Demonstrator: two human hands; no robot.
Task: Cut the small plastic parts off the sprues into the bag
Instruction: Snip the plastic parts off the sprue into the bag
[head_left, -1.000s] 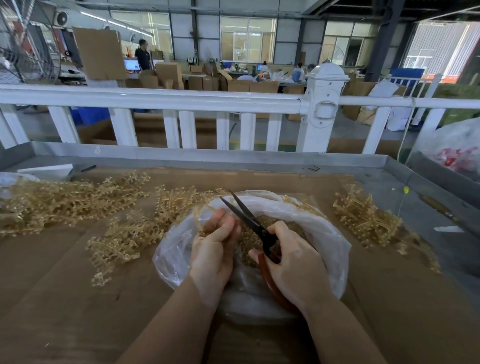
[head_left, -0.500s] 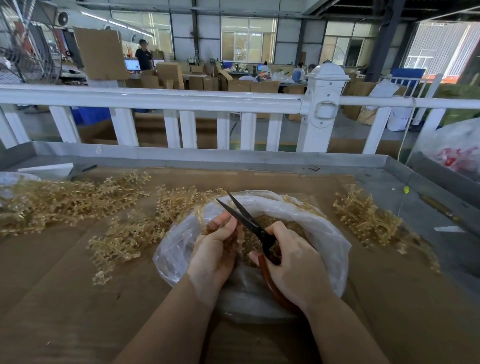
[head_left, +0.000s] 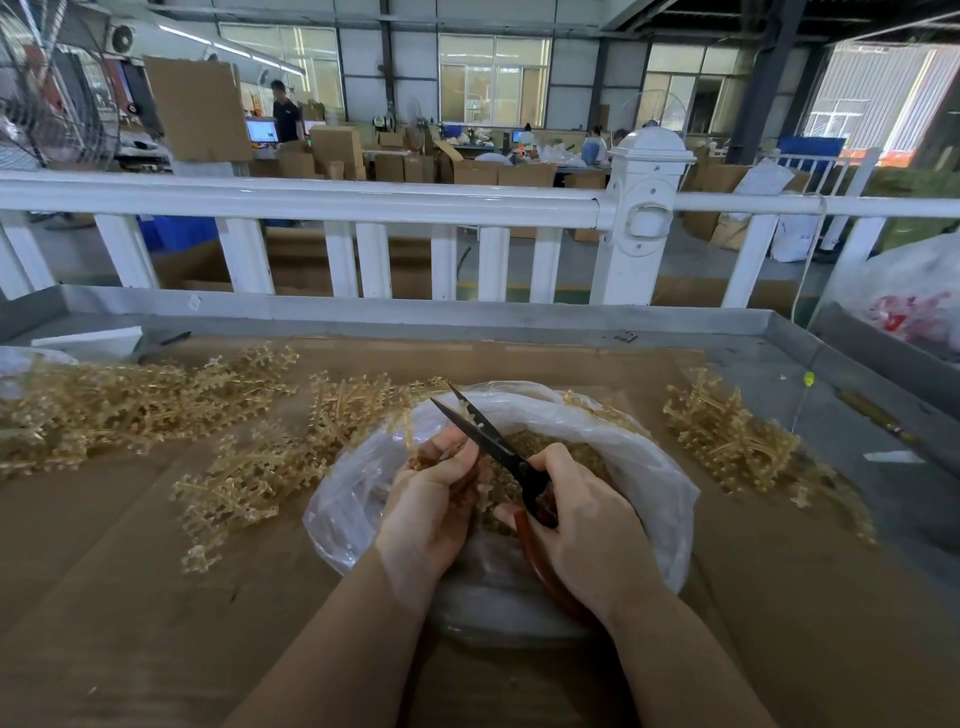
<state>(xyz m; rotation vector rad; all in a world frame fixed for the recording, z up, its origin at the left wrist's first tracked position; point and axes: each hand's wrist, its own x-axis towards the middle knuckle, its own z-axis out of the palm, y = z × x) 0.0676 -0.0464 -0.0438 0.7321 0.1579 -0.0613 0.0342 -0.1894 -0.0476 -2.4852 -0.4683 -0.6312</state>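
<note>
Nearest the front edge of the desk, the right hand (head_left: 587, 525) is curled round the red handles of the scissors (head_left: 498, 447), whose dark blades stand parted and point away toward the far-left. The left hand (head_left: 431, 499) pinches a small sprue (head_left: 441, 457) between thumb and fingertips, just beside the blades and over the open mouth of the bag (head_left: 649, 467). The main risk, as I judge it, is the blades nipping a fingertip, since the fingers sit so near the cut. A part could also spring off past the bag's rim onto the cardboard. The piece lies at the very tips of the left hand; how much remains on it I cannot tell. Farther off, uncut sprues (head_left: 249, 467) lie heaped toward the desk's left edge, and another pile (head_left: 727, 431) lies toward the right edge.
</note>
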